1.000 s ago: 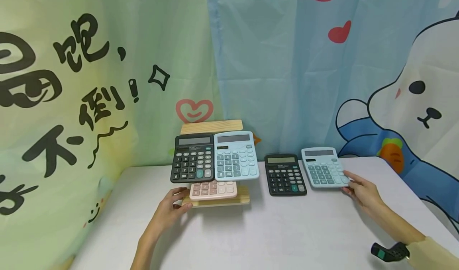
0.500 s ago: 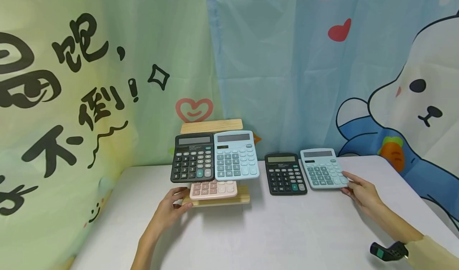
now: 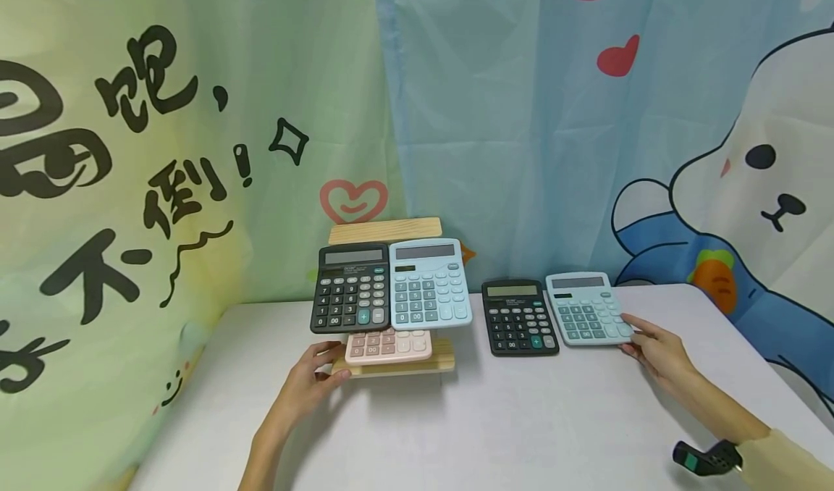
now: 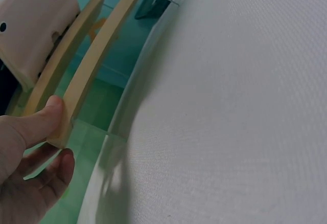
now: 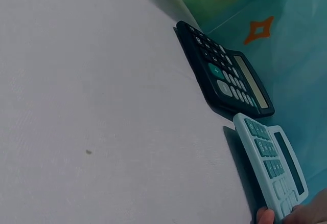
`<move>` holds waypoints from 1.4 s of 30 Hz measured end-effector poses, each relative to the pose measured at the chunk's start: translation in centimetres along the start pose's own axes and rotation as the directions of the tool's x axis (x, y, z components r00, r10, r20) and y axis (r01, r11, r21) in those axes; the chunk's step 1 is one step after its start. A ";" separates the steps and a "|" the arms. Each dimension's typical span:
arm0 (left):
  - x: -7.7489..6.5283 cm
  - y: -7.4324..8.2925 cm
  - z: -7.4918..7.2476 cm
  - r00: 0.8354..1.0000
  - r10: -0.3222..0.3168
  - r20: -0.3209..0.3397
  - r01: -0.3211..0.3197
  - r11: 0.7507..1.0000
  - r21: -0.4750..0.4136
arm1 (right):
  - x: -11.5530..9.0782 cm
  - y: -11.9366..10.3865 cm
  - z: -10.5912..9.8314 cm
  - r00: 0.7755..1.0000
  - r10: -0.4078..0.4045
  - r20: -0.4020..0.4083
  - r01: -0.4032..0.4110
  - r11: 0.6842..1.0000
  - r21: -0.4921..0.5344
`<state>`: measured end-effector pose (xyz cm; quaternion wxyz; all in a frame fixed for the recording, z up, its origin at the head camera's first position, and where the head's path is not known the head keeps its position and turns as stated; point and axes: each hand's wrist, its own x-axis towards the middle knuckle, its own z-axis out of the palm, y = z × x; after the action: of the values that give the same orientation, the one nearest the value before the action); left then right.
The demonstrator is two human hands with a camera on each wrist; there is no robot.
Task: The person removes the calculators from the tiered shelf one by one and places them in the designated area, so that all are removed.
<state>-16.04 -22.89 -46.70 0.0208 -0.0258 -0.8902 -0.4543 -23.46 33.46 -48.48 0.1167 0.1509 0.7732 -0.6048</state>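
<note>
My left hand (image 3: 311,381) grips the left end of the front slat of a wooden rack (image 3: 444,356), thumb on top and fingers below. On the rack, a black calculator (image 3: 350,288) and a light-blue calculator (image 3: 430,284) lean side by side. They partly hide a pink calculator (image 3: 389,347) on the slats below. My right hand (image 3: 661,353) pinches the lower right corner of another light-blue calculator (image 3: 586,310). In the right wrist view, a shadow falls along the near edge of this calculator (image 5: 268,165). Just left of it, a second black calculator (image 3: 519,319) lies on the table.
The white table (image 3: 508,426) reaches back to a printed cloth backdrop (image 3: 469,100) hanging right behind the rack and calculators. A black strap device (image 3: 709,458) sits on the right wrist by the sleeve.
The light-blue calculator in my right hand has shifted very slightly toward me and left, beside the black one. My left hand and the rack have stayed put.
</note>
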 end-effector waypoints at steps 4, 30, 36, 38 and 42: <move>0.0 0.0 0.0 1.000 0.003 0.000 -0.003 1.000 0.002 | 0.1 -0.2 -0.2 1.000 0.015 0.015 -0.015 1.000 -0.022; 0.1 0.1 0.0 1.000 0.003 0.001 -0.003 1.000 0.006 | 0.9 -0.8 -1.9 0.993 0.028 0.111 -0.010 0.988 -0.157; 0.1 0.2 0.0 1.000 0.004 0.001 -0.004 1.000 0.007 | 0.7 -1.0 -1.8 0.995 -0.007 0.100 0.034 0.963 -0.268; 0.1 0.2 0.0 1.000 0.005 0.004 -0.005 1.000 0.011 | 0.7 -1.0 -1.8 0.996 -0.020 0.092 0.047 0.952 -0.302; 0.1 0.3 0.0 1.000 0.001 0.007 -0.001 1.000 0.012 | 0.7 -0.9 -1.9 0.995 -0.029 0.091 0.059 0.934 -0.352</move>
<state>-16.09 -22.77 -46.45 0.0181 -0.0275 -0.8930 -0.4488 -24.44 35.17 -47.44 0.1610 0.0843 0.8670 -0.4640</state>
